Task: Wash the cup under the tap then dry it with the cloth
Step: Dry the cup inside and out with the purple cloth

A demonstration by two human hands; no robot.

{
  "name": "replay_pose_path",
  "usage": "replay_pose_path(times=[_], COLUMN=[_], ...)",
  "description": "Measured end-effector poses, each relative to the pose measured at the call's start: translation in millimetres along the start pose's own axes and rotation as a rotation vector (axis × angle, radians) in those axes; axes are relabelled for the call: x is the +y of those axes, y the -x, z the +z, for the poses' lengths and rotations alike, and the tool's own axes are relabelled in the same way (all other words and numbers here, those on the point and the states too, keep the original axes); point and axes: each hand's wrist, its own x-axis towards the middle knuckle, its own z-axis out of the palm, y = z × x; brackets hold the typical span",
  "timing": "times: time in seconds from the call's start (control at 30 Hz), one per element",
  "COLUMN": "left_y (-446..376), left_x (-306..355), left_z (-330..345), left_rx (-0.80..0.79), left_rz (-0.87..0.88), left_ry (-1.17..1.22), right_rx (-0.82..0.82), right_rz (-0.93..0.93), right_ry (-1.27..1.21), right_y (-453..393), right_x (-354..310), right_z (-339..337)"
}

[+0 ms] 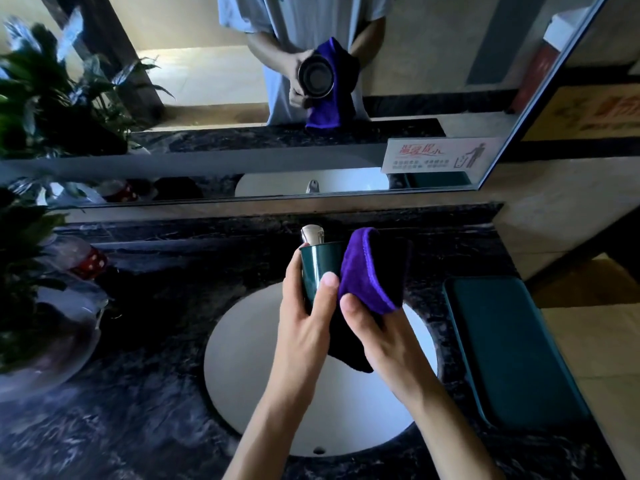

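Head view looks down on a white round sink basin [249, 358] set in a dark marbled counter, and everything that matters sits above that basin. Over its far half the left hand [304, 317] grips a dark green cup [317, 268], fingers curled round the far side and the thumb laid across the near wall, with the mouth tipped away toward the mirror. Just behind the cup's rim, at the basin's far edge, stands the chrome tap [312, 234]; no water shows running from it. Touching the cup's right side is a purple cloth [372, 271], bunched and held by the right hand [377, 334], whose thumb pinches the fold while the other fingers are hidden underneath; a dark tail of the cloth hangs down over the basin. To my eye the drying step is in hand. The cup looks rigid and smooth, light enough for one hand, and probably slick if wet, so a firm wrap round its middle seems safest, leaving rim and inside free for wiping. The cloth appears soft and plush, easy to wad and push into the cup. Right of the basin lies a dark teal rectangular mat [512, 351].
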Motion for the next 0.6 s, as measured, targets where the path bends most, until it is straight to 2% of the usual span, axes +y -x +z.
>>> replay_pose_path(times=[0.13,0.27,0.37,0.47,0.53,0.6], left_y=[0,1,-7,-10,-7,-4], left_x=[-1,-5,-12,-17,-17,-16], left_z=[-2,0,2,-4,-7,-10], left_rx=[-0.044,-0.039,0.062,0.08,0.012,-0.038], left_rz=[0.028,-0.02,-0.098,-0.091,-0.037,0.008], left_ry=[0.02,0.071,0.165,0.167,0.142,0.118], right_rx=[0.056,0.23,0.075,-0.037,0.009,0.076], right_rz=[0.107,0.109,0.155,0.099,0.078,0.103], right_ry=[-0.173,-0.201,-0.253,-0.015,0.012,-0.08], right_y=[-5,-10,-6,0,0,-4], right_x=[-3,9,14,13,13,11], right_z=[1,2,3,7,10,11])
